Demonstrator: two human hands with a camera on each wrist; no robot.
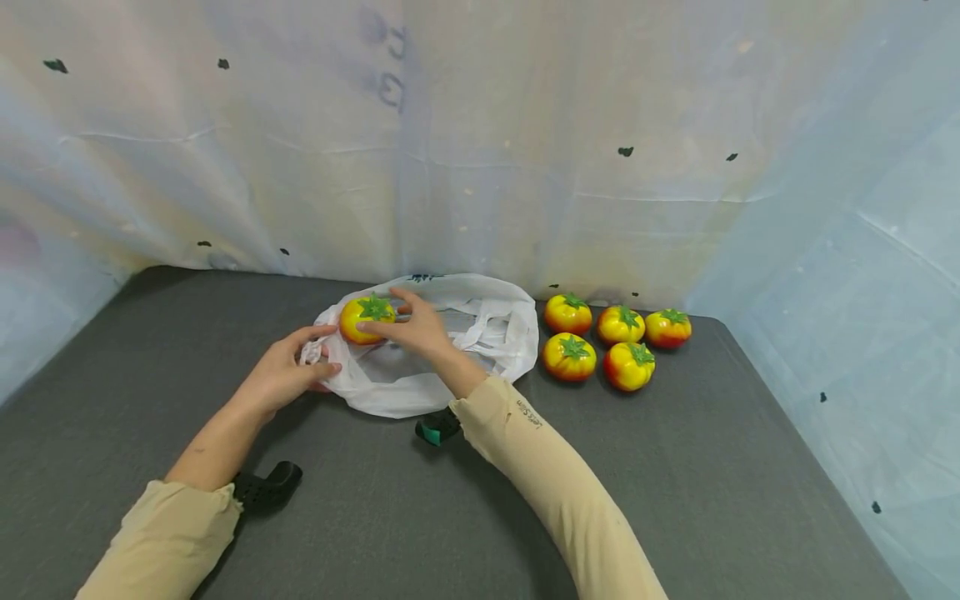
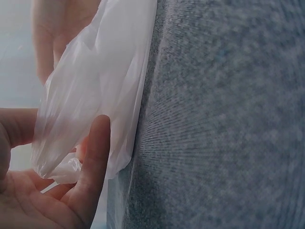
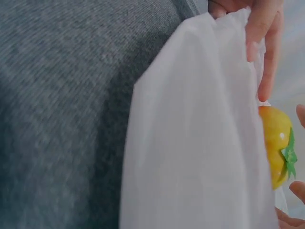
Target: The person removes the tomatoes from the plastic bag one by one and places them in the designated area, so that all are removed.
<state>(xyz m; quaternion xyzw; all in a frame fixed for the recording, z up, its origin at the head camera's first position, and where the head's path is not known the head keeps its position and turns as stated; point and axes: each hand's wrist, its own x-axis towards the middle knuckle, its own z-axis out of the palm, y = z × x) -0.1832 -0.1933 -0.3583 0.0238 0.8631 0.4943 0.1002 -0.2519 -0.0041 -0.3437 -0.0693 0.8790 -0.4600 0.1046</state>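
A yellow-red toy tomato (image 1: pixel 365 319) with a green leafy top is at the left end of the white plastic bag's (image 1: pixel 397 398) opening. My right hand (image 1: pixel 420 329) is over it with thumb and fingers spread; in the right wrist view the fingertips (image 3: pixel 298 190) stand slightly apart from the tomato (image 3: pixel 275 143). My left hand (image 1: pixel 281 371) grips the bag's left edge, the gathered plastic (image 2: pixel 71 164) between its thumb and fingers. The bag lies with its mouth spread wide, loose handle straps (image 1: pixel 487 329) inside on the right.
Several more toy tomatoes (image 1: pixel 570 358) stand grouped right of the bag on the dark grey table (image 1: pixel 720 492). Pale sheeting (image 1: pixel 487 167) hangs behind the table's back edge and at the sides. Black straps (image 1: pixel 268 490) show at both wrists.
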